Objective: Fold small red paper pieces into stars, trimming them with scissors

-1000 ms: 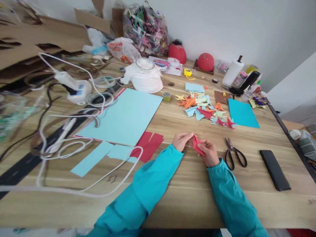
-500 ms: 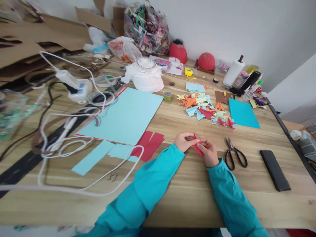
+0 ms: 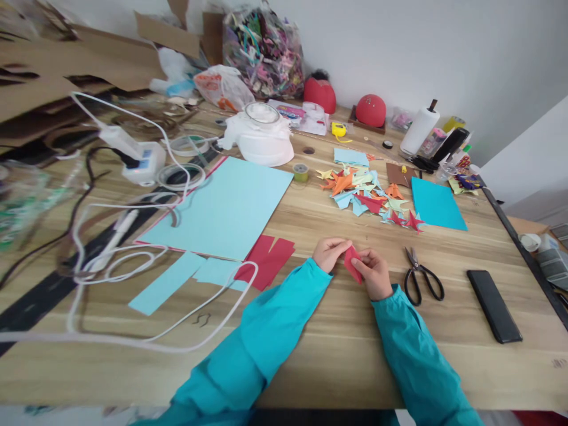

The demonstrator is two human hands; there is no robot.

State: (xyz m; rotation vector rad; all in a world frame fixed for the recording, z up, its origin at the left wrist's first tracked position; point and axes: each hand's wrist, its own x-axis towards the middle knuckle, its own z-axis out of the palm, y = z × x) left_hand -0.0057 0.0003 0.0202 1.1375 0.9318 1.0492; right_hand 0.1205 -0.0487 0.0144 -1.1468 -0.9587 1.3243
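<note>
Between my two hands is a small folded piece of red paper point(image 3: 352, 264), held above the wooden table. My left hand point(image 3: 331, 254) pinches its upper left edge. My right hand point(image 3: 375, 271) grips its right side, with the thumb lying on the front face. To the right of my right hand lie black-handled scissors point(image 3: 416, 277), their blades pointing away from me. Beyond my hands spreads a pile of folded paper cranes point(image 3: 364, 189) in orange, red, yellow and light blue.
Light blue sheets point(image 3: 226, 207) lie at the left, with red paper strips point(image 3: 268, 260) and a white cable point(image 3: 213, 343) near my left sleeve. A black phone point(image 3: 494, 306) rests at right. Farther back are a blue sheet point(image 3: 439, 204), a thread spool point(image 3: 300, 173) and a white cap point(image 3: 266, 145).
The red paper has turned so that more of its flat face shows. My right thumb has shifted slightly down and left on it; my left fingers now lie at its upper edge.
</note>
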